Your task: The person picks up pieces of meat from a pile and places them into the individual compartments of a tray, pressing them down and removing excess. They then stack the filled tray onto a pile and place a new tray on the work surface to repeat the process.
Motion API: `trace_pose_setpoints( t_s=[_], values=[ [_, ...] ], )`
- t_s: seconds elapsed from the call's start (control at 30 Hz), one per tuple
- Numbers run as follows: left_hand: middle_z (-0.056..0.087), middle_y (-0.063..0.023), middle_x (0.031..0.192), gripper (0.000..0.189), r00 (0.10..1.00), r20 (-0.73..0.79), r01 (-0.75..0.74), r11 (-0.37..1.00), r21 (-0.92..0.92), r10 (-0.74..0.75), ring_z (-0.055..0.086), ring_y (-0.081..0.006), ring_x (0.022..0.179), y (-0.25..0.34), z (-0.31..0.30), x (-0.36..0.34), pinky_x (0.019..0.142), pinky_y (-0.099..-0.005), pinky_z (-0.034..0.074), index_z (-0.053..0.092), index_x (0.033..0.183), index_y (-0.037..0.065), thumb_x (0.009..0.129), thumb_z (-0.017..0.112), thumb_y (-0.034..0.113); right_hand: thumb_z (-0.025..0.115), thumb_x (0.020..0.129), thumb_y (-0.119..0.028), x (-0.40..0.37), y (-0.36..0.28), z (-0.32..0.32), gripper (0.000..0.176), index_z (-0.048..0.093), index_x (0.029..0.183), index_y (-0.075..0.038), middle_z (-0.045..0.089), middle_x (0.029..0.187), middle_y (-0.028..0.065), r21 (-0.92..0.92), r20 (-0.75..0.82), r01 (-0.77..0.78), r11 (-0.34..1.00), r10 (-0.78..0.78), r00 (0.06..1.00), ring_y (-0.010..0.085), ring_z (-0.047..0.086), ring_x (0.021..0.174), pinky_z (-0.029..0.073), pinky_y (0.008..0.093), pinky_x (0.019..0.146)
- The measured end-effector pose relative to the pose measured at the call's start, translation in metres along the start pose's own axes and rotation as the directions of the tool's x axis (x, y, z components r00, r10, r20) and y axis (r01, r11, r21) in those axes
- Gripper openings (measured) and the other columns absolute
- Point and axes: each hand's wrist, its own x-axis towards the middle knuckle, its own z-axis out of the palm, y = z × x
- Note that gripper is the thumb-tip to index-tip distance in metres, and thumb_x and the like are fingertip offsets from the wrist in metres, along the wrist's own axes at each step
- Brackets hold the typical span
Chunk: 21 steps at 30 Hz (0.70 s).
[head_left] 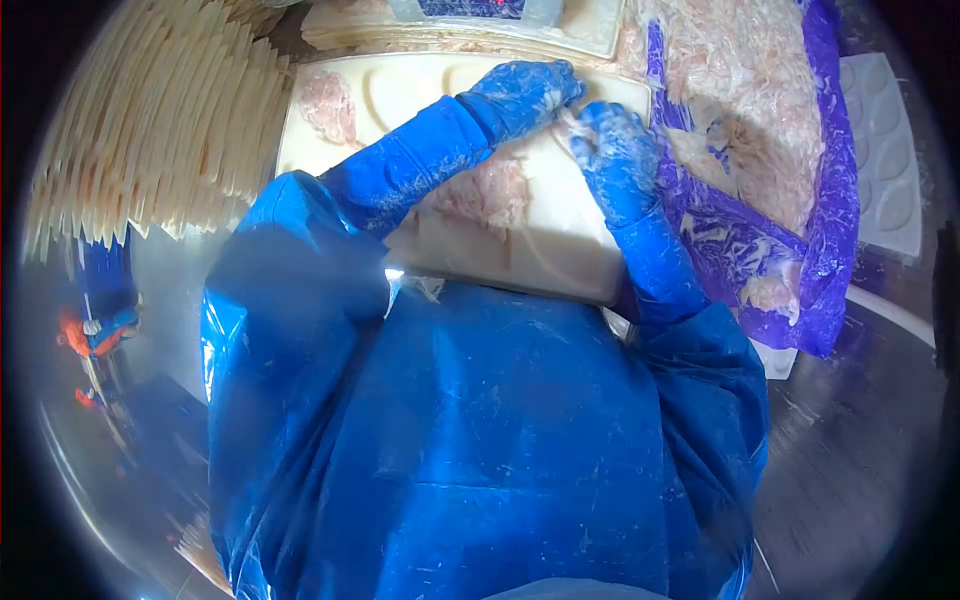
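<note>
A white moulded tray (560,255) with rounded hollows lies in front of me. One pale pink lump of raw meat (328,105) sits at its left, another raw meat lump (490,195) nearer the middle. Over the tray's far right part, my gloved left hand (525,98) is closed, fingertips turned right; what it pinches is too small to make out. Close beside it, my gloved right hand (618,150) has curled fingers around a small scrap of pale meat (568,120). Wet pale bits cling to both blue gloves.
To the right, a large heap of raw meat (750,70) rests on purple plastic film (830,200). Many stacked trays (160,120) stand on the left. A device with a display (470,8) sits at the top on more trays. Another moulded tray (885,150) lies far right.
</note>
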Motion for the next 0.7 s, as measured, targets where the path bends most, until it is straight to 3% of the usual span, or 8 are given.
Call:
trace_pose_setpoints(
  t_s=[0.13, 0.2, 0.3, 0.4, 0.43, 0.53, 0.57, 0.7],
  values=[
    [0.069, -0.0109, 0.109, 0.024, 0.992, -0.125, 0.003, 0.998, 0.06, 0.004, 0.065, -0.0307, 0.098, -0.013, 0.018, -0.012, 0.089, -0.0387, 0.051, 0.068, 0.112, 0.007, 0.098, 0.057, 0.023, 0.059, 0.088, -0.028, -0.018, 0.015, -0.019, 0.023, 0.064, 0.105, -0.015, 0.061, 0.096, 0.0061, -0.262, 0.114, 0.191, 0.946, -0.166, 0.98, 0.0242, 0.059, 0.094, 0.047, 0.0409, 0.079],
    [0.069, -0.0111, 0.112, 0.024, 0.955, -0.138, -0.2, 0.914, 0.354, 0.262, 0.064, -0.0311, 0.103, -0.022, 0.015, -0.021, 0.094, -0.041, 0.049, 0.069, 0.113, 0.008, 0.093, 0.059, 0.017, 0.059, 0.087, -0.027, -0.031, 0.017, -0.035, 0.022, 0.065, 0.105, -0.016, 0.06, 0.097, 0.0053, -0.219, 0.212, 0.227, 0.949, -0.181, 0.96, 0.0225, 0.058, 0.096, 0.047, 0.0397, 0.082],
    [0.068, -0.0123, 0.115, 0.027, 0.967, -0.145, -0.152, 0.928, 0.341, 0.212, 0.062, -0.0319, 0.109, 0.0, 0.015, -0.032, 0.1, -0.0427, 0.047, 0.069, 0.113, 0.009, 0.088, 0.059, 0.01, 0.062, 0.088, -0.025, -0.022, 0.011, -0.056, 0.028, 0.066, 0.114, -0.014, 0.062, 0.103, 0.0057, -0.035, 0.319, 0.168, 0.985, -0.149, 0.936, 0.0234, 0.058, 0.103, 0.049, 0.0415, 0.086],
    [0.066, -0.013, 0.118, 0.031, 0.971, -0.129, -0.142, 0.922, 0.359, 0.2, 0.06, -0.0316, 0.114, 0.01, 0.025, -0.033, 0.104, -0.0423, 0.044, 0.069, 0.114, 0.009, 0.085, 0.058, 0.005, 0.064, 0.088, -0.022, 0.004, 0.005, -0.04, 0.032, 0.066, 0.118, -0.012, 0.064, 0.102, 0.0067, -0.089, 0.082, 0.276, 0.957, -0.269, 0.96, 0.0241, 0.06, 0.103, 0.051, 0.0399, 0.086],
    [0.066, -0.0128, 0.119, 0.033, 0.987, -0.114, -0.078, 0.954, 0.29, 0.116, 0.059, -0.0315, 0.115, 0.011, 0.029, -0.035, 0.105, -0.0422, 0.043, 0.069, 0.114, 0.009, 0.084, 0.059, 0.004, 0.065, 0.086, -0.017, 0.004, 0.011, -0.016, 0.028, 0.065, 0.113, -0.01, 0.065, 0.102, 0.0086, 0.051, 0.056, 0.175, 0.983, -0.178, 0.982, 0.0253, 0.063, 0.095, 0.053, 0.0372, 0.08],
    [0.065, -0.0119, 0.12, 0.034, 0.991, -0.121, -0.028, 0.966, 0.256, 0.061, 0.058, -0.0308, 0.117, 0.011, 0.03, -0.042, 0.108, -0.0432, 0.041, 0.069, 0.114, 0.01, 0.082, 0.059, 0.003, 0.064, 0.086, -0.016, 0.026, 0.004, -0.005, 0.016, 0.066, 0.099, -0.009, 0.066, 0.094, 0.0095, -0.111, 0.263, 0.048, 0.993, -0.017, 0.965, 0.0265, 0.065, 0.085, 0.054, 0.0369, 0.074],
    [0.065, -0.0113, 0.12, 0.034, 0.985, -0.153, -0.038, 0.957, 0.288, 0.085, 0.058, -0.0303, 0.118, 0.011, 0.03, -0.045, 0.109, -0.0443, 0.039, 0.069, 0.113, 0.011, 0.081, 0.059, 0.003, 0.063, 0.086, -0.018, 0.026, 0.021, 0.01, 0.012, 0.063, 0.094, -0.009, 0.065, 0.09, 0.0107, -0.016, 0.15, 0.14, 0.99, -0.137, 0.979, 0.0274, 0.066, 0.08, 0.053, 0.0399, 0.068],
    [0.064, -0.0093, 0.123, 0.039, 0.975, -0.179, -0.058, 0.926, 0.373, 0.133, 0.056, -0.0291, 0.12, 0.007, 0.034, -0.052, 0.113, -0.0473, 0.034, 0.067, 0.118, 0.013, 0.08, 0.061, 0.006, 0.057, 0.085, -0.008, 0.038, 0.072, 0.023, 0.022, 0.061, 0.107, -0.009, 0.063, 0.093, 0.01, -0.109, 0.026, 0.086, 0.99, -0.084, 0.996, 0.028, 0.063, 0.081, 0.053, 0.0376, 0.074]
  ],
)
